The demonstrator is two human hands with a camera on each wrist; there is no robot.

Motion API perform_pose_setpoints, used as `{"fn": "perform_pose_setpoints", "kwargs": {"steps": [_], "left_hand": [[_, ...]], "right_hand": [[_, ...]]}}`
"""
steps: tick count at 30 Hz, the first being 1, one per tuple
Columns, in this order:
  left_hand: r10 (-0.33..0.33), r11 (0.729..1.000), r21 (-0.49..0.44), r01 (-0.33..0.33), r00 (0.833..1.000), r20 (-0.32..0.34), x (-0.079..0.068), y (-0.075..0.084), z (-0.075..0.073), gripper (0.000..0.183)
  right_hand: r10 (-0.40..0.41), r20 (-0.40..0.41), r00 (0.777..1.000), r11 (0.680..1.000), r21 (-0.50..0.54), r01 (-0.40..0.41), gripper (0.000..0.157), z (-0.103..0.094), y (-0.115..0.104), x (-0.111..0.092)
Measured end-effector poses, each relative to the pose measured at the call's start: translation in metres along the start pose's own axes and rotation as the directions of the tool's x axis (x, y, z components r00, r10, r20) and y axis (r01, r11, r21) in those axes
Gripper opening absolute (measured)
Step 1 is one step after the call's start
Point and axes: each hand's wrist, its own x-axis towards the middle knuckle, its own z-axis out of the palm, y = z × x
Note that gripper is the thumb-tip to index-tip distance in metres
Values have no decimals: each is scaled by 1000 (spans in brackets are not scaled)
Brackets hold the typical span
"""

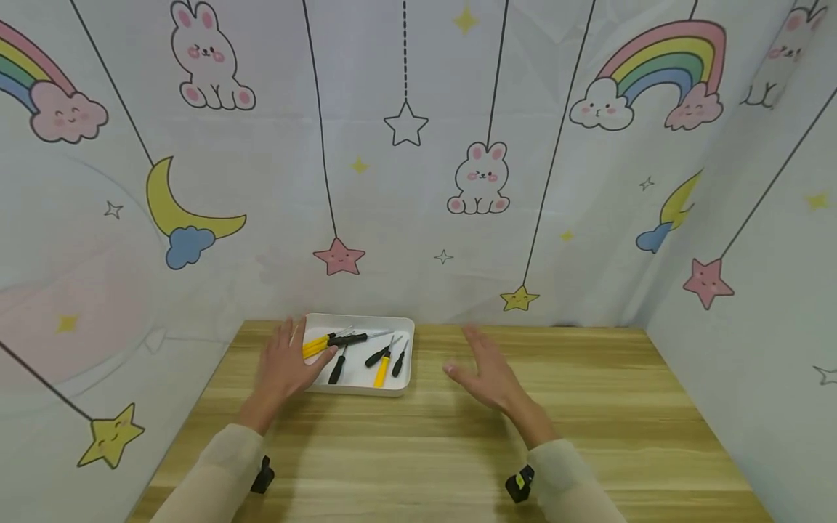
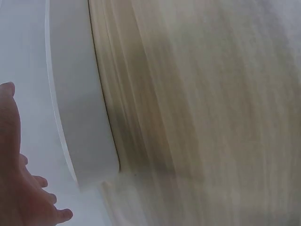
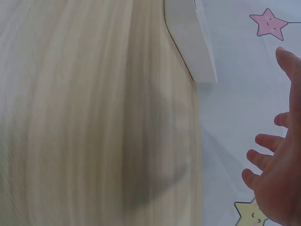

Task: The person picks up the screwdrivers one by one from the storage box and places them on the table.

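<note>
A white tray (image 1: 373,391) holds several small screwdrivers, some with black handles and some with yellow. One yellow-handled screwdriver (image 1: 383,370) lies near the tray's front right, and a black-handled screwdriver (image 1: 336,370) is left of it. My left hand (image 1: 282,367), fingers extended and thumb spread, overlaps the tray's left end in the head view. To the right of the tray, my right hand (image 1: 492,376) is held with fingers extended and thumb apart, holding nothing. The left wrist view shows the tray's side wall (image 2: 80,94) beside the left hand (image 2: 23,188).
The wood-grain table (image 1: 405,465) extends in front of the tray and to its right. Behind it hangs a white curtain (image 1: 392,196) printed with rabbits, stars and rainbows, which also runs along both sides. A small black device (image 1: 519,484) sits by the right wrist, another (image 1: 263,476) by the left.
</note>
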Motion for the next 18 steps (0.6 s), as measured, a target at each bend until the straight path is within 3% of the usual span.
{"fn": "perform_pose_setpoints", "kwargs": {"steps": [8,18], "left_hand": [[-83,993,-86,86,996,30,0,-8,1,103],[-146,967,-194,163,984,101,-1,-23,9,107]], "right_hand": [[24,3,1000,992,125,-24,88,27,-7,5],[75,30,997,960,268,-81,81,56,-25,10]]}}
